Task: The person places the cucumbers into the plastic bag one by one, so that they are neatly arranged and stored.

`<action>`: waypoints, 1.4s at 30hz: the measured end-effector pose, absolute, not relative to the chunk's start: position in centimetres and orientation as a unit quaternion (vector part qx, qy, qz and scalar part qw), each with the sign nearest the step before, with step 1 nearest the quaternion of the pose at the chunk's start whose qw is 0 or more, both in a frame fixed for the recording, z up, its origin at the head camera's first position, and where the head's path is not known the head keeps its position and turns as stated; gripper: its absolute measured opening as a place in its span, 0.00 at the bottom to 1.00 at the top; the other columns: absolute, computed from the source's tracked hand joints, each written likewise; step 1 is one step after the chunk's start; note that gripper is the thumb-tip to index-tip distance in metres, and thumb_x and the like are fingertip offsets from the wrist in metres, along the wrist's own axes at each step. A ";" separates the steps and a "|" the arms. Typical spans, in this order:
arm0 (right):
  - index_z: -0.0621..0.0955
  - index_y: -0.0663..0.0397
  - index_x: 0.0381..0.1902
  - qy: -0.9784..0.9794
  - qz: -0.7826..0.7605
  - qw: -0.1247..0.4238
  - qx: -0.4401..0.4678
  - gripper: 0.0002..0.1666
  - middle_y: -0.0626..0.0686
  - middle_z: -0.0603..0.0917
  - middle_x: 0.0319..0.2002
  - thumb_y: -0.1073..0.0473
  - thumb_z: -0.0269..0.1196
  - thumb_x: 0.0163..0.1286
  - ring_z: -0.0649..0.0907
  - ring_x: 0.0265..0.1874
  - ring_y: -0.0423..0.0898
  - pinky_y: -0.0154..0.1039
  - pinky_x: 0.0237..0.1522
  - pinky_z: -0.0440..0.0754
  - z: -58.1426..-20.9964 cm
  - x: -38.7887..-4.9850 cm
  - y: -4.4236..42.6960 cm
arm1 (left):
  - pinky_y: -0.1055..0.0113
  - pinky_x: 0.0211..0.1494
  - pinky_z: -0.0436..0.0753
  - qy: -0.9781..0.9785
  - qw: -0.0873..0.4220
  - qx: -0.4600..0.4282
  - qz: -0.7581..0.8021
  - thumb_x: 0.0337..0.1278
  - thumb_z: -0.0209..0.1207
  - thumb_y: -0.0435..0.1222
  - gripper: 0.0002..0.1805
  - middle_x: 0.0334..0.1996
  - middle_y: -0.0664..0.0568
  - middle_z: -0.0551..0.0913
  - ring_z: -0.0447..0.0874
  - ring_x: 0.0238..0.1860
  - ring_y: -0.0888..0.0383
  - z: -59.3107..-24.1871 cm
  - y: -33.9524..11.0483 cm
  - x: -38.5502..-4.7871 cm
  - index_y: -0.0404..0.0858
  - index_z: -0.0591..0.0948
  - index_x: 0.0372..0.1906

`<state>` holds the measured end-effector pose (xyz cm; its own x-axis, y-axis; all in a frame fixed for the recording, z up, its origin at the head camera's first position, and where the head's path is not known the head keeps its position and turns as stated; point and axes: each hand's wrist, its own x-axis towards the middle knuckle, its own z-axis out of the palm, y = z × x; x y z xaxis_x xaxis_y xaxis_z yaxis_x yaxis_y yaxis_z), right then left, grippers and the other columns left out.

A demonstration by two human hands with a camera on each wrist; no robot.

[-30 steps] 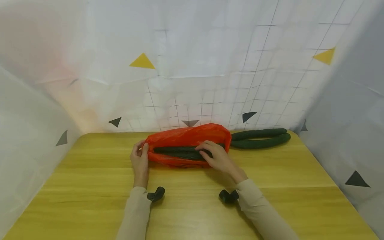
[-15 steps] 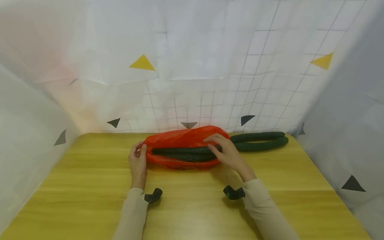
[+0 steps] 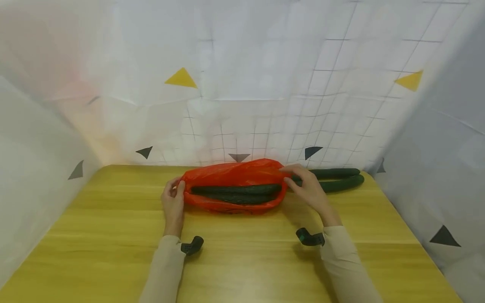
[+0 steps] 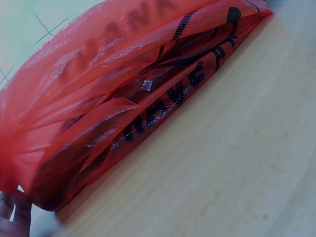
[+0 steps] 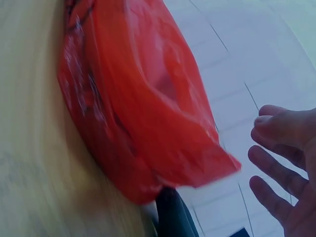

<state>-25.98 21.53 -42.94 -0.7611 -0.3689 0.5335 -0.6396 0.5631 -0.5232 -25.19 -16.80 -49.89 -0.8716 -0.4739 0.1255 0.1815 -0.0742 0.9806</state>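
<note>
The left hand (image 3: 173, 204) reaches nearly straight forward from the body and pinches the left end of a red, thin plastic bag (image 3: 227, 172) between thumb and fingers. The right hand (image 3: 308, 193) angles inward from the lower right, with thumb and fingers loosely bent and a gap between them; it holds nothing, and the right wrist view shows its fingers apart from the bag, just beside its right end. Both forearms wear beige sleeves (image 3: 348, 261), with a black wrist device (image 3: 192, 245) at each wrist.

The bag lies lengthwise near the far edge of the yellow wood-grain desk (image 3: 235, 261), its mouth gaping; the left wrist view shows black lettering on its side. Inside rest two long, dark green cucumbers (image 3: 235, 190), side by side. Beyond the right hand, two more long green cucumbers (image 3: 341, 184) lie on the desk, partly hidden by it. Behind stands a white, grid-lined backdrop (image 3: 246, 84).
</note>
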 end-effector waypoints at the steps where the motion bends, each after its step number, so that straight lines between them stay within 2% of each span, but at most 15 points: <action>1: 0.79 0.53 0.52 -0.866 0.364 0.188 0.288 0.18 0.53 0.81 0.50 0.65 0.62 0.64 0.79 0.49 0.51 0.48 0.51 0.77 -43.0 -26.1 21.9 | 0.82 0.41 0.76 -0.645 0.224 0.114 -0.721 0.63 0.57 0.39 0.16 0.47 0.54 0.76 0.76 0.41 0.60 -49.9 -16.8 -25.2 0.37 0.77 0.53; 4: 0.79 0.56 0.52 -0.869 0.360 0.192 0.279 0.18 0.54 0.81 0.49 0.66 0.63 0.63 0.79 0.49 0.52 0.39 0.52 0.77 -43.2 -26.4 23.1 | 0.82 0.41 0.77 -0.648 0.221 0.116 -0.719 0.63 0.57 0.39 0.17 0.48 0.53 0.76 0.76 0.41 0.60 -49.7 -16.8 -25.3 0.37 0.77 0.54; 7: 0.80 0.56 0.52 -0.875 0.355 0.197 0.263 0.19 0.55 0.81 0.49 0.67 0.64 0.62 0.78 0.50 0.53 0.36 0.52 0.75 -43.2 -26.5 24.1 | 0.81 0.39 0.77 -0.649 0.222 0.116 -0.718 0.62 0.58 0.40 0.16 0.46 0.56 0.76 0.76 0.40 0.60 -49.5 -16.6 -25.5 0.38 0.78 0.52; 12: 0.79 0.55 0.53 -0.892 0.346 0.190 0.219 0.19 0.57 0.80 0.51 0.65 0.63 0.63 0.76 0.54 0.55 0.52 0.56 0.71 -43.6 -26.6 25.6 | 0.80 0.36 0.77 -0.654 0.232 0.108 -0.712 0.62 0.58 0.41 0.15 0.44 0.57 0.77 0.75 0.36 0.60 -49.3 -16.4 -25.8 0.40 0.78 0.51; 16: 0.78 0.58 0.53 -0.900 0.349 0.180 0.189 0.18 0.60 0.79 0.51 0.64 0.62 0.65 0.75 0.55 0.58 0.57 0.57 0.69 -44.2 -26.7 26.6 | 0.80 0.37 0.76 -0.653 0.225 0.107 -0.715 0.62 0.58 0.41 0.16 0.45 0.56 0.77 0.75 0.37 0.60 -49.5 -16.4 -25.9 0.39 0.78 0.51; 24: 0.78 0.59 0.54 -0.901 0.359 0.170 0.175 0.18 0.61 0.78 0.52 0.63 0.61 0.65 0.74 0.55 0.59 0.57 0.57 0.68 -44.8 -26.8 27.4 | 0.80 0.37 0.76 -0.650 0.233 0.109 -0.715 0.62 0.58 0.39 0.15 0.45 0.55 0.77 0.76 0.38 0.60 -49.7 -16.9 -25.5 0.38 0.78 0.51; 33: 0.75 0.62 0.55 -0.910 0.354 0.151 0.153 0.21 0.66 0.72 0.58 0.64 0.62 0.65 0.69 0.60 0.65 0.63 0.59 0.63 -45.4 -26.7 28.8 | 0.81 0.42 0.77 -0.650 0.217 0.121 -0.718 0.63 0.57 0.39 0.15 0.48 0.55 0.76 0.76 0.43 0.58 -49.9 -17.0 -25.0 0.40 0.78 0.52; 42: 0.73 0.60 0.59 -0.915 0.354 0.139 0.137 0.26 0.66 0.69 0.60 0.59 0.63 0.64 0.68 0.60 0.66 0.64 0.59 0.62 -46.6 -26.9 30.0 | 0.81 0.40 0.76 -0.654 0.215 0.120 -0.715 0.63 0.57 0.39 0.16 0.48 0.53 0.76 0.75 0.40 0.60 -49.8 -17.0 -25.1 0.38 0.78 0.53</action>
<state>-26.88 29.97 -46.61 -0.9235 -0.1526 0.3519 -0.3497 0.7121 -0.6088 -25.05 -16.99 -49.78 -0.8791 -0.4638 0.1102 0.1509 -0.0514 0.9872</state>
